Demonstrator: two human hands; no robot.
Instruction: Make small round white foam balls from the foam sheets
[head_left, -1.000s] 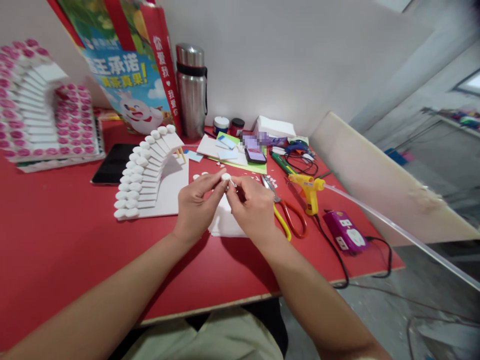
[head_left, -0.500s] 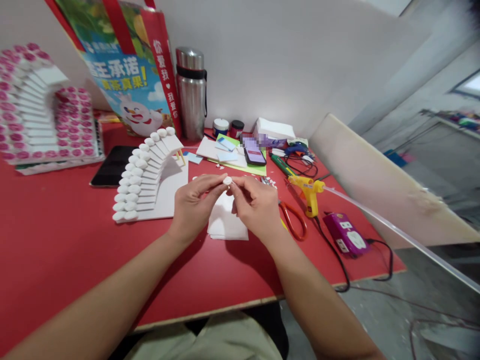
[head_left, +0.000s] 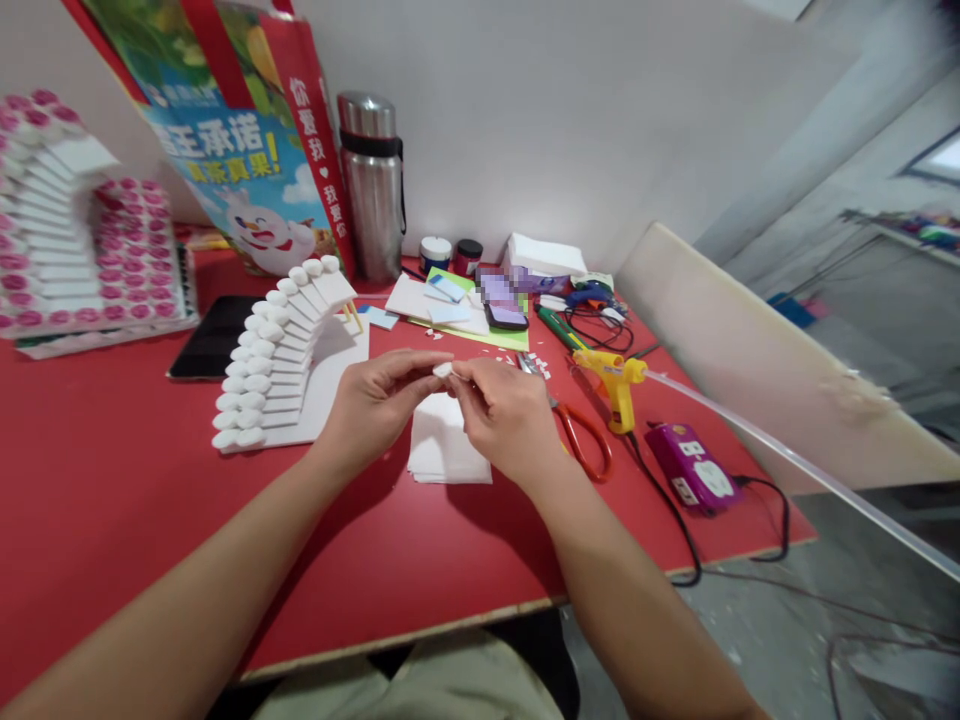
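Note:
My left hand point(head_left: 375, 405) and my right hand point(head_left: 510, 415) meet above the red table point(head_left: 150, 500), and both pinch one small white foam piece point(head_left: 442, 370) between their fingertips. A stack of white foam sheets point(head_left: 442, 450) lies on the table right under my hands. To the left stands a white foam staircase model point(head_left: 281, 350) with rounded white knobs along its steps. Red-handled scissors point(head_left: 577, 435) lie just right of my right hand.
A yellow glue gun point(head_left: 615, 385) with a long clear stick and a purple power strip point(head_left: 686, 465) sit at the right. A steel flask point(head_left: 371, 185), a printed bag point(head_left: 240, 150), paint jars, a phone point(head_left: 504, 312), a black tablet point(head_left: 210, 335) and a pink-topped foam model point(head_left: 82, 240) stand farther back.
Both hands have stayed together on the small white piece and turned it a little between the fingertips. The view has shifted slightly to the right.

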